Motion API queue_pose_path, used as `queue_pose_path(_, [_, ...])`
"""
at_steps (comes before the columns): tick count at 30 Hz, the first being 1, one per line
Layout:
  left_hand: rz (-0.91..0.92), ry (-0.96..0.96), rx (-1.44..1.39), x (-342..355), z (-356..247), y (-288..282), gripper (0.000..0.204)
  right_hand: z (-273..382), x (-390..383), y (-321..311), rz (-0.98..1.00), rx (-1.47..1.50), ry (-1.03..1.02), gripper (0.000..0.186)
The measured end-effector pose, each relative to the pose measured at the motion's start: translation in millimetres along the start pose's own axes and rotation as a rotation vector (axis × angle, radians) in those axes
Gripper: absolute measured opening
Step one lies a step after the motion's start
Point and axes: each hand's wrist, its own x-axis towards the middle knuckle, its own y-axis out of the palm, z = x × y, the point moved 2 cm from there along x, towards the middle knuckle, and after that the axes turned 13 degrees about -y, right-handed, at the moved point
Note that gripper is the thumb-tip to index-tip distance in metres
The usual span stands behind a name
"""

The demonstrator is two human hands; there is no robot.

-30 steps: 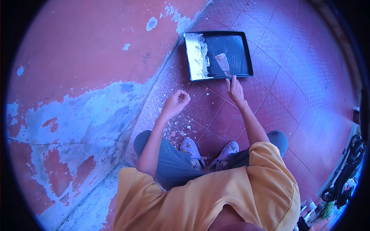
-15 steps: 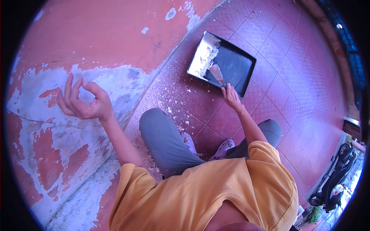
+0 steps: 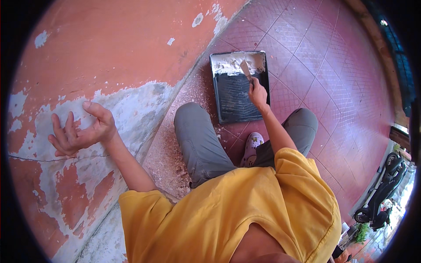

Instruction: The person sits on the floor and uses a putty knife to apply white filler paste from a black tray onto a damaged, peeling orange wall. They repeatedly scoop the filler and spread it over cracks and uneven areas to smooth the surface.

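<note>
My right hand [image 3: 258, 93] grips the handle of a putty knife [image 3: 246, 69] over a black paint tray [image 3: 242, 116]. The knife's blade points away from me, at the pale filler [image 3: 232, 64] heaped along the tray's far end. Whether the blade touches the filler, I cannot tell. Smears of the same stuff coat the ribbed part of the tray. My left hand [image 3: 83, 130] is raised in front of the patchy wall [image 3: 127, 98], palm up, fingers apart and loosely curled, with nothing in it.
Peeling orange-red paint and bare grey patches cover the wall at left, with a crack [image 3: 26, 158] running across it. Paint flakes [image 3: 164, 158] litter the red tiled floor [image 3: 337, 131] along the wall's foot. A dark scooter [image 3: 381, 188] stands at the far right.
The tray has turned and now lies nearer, its filler end pointing away from me. My right hand has moved the putty knife to that end. My left hand has lowered slightly and its fingers have spread.
</note>
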Motion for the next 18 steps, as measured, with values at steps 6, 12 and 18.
queue_pose_path(6, [0.019, 0.054, 0.074, -8, 10, 4, 0.043, -19, 31, 0, 0.217, -0.231, -0.172, 0.040])
queue_pose_path(12, [0.025, 0.084, 0.046, -8, 9, 9, 0.048, -44, 49, 1, 0.331, -0.256, -0.268, 0.035])
queue_pose_path(18, [0.053, 0.076, 0.103, -12, 12, 8, 0.048, -51, 84, 5, 0.439, -0.063, -0.270, 0.029])
